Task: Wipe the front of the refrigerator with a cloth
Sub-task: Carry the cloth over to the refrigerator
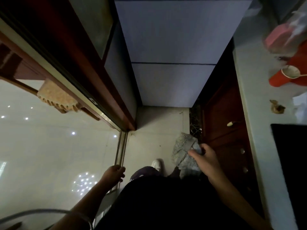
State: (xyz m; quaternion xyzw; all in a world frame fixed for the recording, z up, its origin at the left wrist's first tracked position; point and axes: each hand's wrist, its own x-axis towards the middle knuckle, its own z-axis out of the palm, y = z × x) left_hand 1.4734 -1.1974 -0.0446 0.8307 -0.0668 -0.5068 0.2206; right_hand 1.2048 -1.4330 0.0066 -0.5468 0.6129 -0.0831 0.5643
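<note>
Flanking the refrigerator [172, 52]: wooden cabinet [227, 130], sliding door frame [93, 90].

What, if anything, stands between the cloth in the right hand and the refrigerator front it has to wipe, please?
Nothing visible does. The right hand holds the grey cloth low beside the red cabinet, and only bare floor lies between it and the refrigerator front. The left hand hangs off to the other side.

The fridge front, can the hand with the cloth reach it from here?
Probably yes. The right hand holds the grey cloth low, and nothing stands between it and the refrigerator front.
</note>
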